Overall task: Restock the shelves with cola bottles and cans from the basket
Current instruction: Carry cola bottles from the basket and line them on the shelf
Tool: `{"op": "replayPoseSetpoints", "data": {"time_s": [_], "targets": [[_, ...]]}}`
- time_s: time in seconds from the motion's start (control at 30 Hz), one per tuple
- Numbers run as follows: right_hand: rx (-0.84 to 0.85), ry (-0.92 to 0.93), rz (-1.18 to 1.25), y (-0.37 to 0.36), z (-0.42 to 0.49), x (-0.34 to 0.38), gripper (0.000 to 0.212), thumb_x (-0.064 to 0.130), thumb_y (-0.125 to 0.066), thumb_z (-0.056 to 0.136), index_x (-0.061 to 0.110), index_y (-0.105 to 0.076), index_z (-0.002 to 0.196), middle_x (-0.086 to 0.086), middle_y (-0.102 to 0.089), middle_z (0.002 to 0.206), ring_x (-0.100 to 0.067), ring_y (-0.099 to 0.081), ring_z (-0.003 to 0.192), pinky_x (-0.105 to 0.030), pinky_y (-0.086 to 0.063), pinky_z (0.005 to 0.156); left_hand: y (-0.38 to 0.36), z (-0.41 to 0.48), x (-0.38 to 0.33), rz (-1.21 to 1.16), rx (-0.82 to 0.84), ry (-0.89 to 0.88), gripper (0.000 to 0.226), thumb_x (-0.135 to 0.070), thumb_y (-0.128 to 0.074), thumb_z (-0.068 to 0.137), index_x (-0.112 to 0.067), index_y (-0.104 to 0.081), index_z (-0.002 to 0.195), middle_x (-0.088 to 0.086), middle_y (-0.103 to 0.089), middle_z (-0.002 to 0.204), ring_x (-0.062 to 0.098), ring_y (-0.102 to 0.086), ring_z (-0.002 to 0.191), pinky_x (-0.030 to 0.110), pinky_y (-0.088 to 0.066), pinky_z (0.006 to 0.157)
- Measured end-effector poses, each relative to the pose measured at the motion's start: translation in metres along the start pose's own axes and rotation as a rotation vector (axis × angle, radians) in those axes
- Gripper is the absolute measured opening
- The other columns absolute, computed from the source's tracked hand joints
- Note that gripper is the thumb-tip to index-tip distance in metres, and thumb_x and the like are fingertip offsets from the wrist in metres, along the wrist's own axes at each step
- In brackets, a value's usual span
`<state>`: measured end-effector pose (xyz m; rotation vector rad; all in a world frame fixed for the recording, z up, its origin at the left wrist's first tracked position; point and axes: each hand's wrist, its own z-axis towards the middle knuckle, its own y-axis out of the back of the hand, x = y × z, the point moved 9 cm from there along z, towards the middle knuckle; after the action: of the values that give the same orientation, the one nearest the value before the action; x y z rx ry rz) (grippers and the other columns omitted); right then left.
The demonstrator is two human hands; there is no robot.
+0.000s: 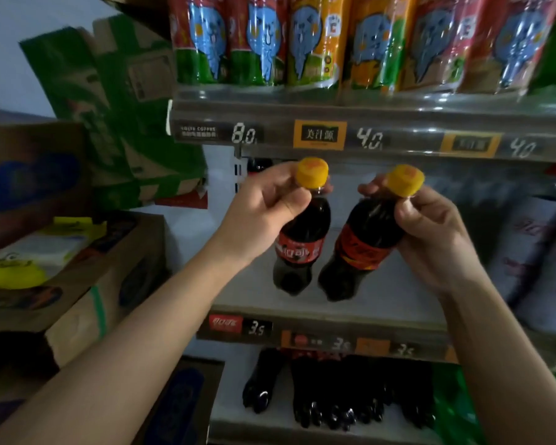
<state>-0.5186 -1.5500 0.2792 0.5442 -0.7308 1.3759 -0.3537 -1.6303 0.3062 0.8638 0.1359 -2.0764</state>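
Observation:
I hold two small cola bottles with yellow caps and red labels over the middle shelf [302,303]. My left hand [264,207] grips the neck of the left cola bottle [302,242], which hangs nearly upright. My right hand [430,226] grips the neck of the right cola bottle [363,245], tilted with its base toward the left. Both bases hover just above the white shelf board, close together. One more dark bottle [259,165] stands far back on this shelf. The basket is not in view.
Above, tall bottles with blue cartoon labels [318,43] fill the upper shelf. Pale bottles [533,245] stand at the right of the middle shelf. Dark cola bottles [334,390] crowd the shelf below. Cardboard boxes [77,284] are stacked to the left.

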Motion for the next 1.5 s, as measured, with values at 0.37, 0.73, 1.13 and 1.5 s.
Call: {"op": "replayPoseSetpoints", "data": {"time_s": [0.37, 0.73, 1.13, 1.5], "targets": [[-0.151, -0.103, -0.172, 0.028, 0.045, -0.041, 0.023, 0.033, -0.065, 0.086, 0.017, -0.071, 0.101, -0.003, -0.071, 0.106, -0.018, -0.063, 0.11, -0.038, -0.044, 0.09, 0.019, 0.048, 0.093, -0.133, -0.107, 0.273, 0.018, -0.011, -0.049, 0.097, -0.017, -0.066, 0.099, -0.009, -0.073, 0.097, 0.009, -0.066, 0.102, 0.024, -0.047, 0.094], [-0.033, -0.222, -0.07, 0.024, 0.065, -0.062, 0.035, 0.021, -0.044, 0.094, 0.009, -0.058, 0.124, -0.01, -0.067, 0.119, -0.023, -0.062, 0.114, -0.036, -0.051, 0.094, 0.019, 0.047, 0.125, -0.091, -0.071, 0.34, 0.033, -0.046, -0.059, 0.086, -0.027, -0.064, 0.113, -0.002, -0.07, 0.116, 0.015, -0.063, 0.112, 0.043, -0.047, 0.101], [-0.23, -0.408, -0.816, 0.032, -0.001, -0.107, 0.079, 0.031, -0.089, 0.061, 0.029, -0.038, 0.122, 0.024, -0.052, 0.102, 0.006, -0.053, 0.091, -0.012, -0.04, 0.073, 0.008, -0.034, 0.193, 0.272, 0.262, 0.634, 0.08, -0.039, -0.086, 0.062, -0.03, -0.048, 0.132, -0.013, -0.06, 0.125, 0.005, -0.057, 0.114, 0.036, -0.045, 0.105], [-0.274, -0.459, -0.925, 0.063, -0.014, -0.109, 0.062, 0.031, -0.087, 0.065, 0.027, -0.054, 0.117, 0.01, -0.063, 0.106, -0.012, -0.059, 0.099, -0.031, -0.047, 0.083, -0.01, -0.013, 0.195, 0.403, 0.3, 0.592, 0.065, -0.025, -0.082, 0.072, -0.026, -0.051, 0.13, -0.005, -0.061, 0.128, 0.01, -0.058, 0.114, 0.035, -0.045, 0.103]]}}
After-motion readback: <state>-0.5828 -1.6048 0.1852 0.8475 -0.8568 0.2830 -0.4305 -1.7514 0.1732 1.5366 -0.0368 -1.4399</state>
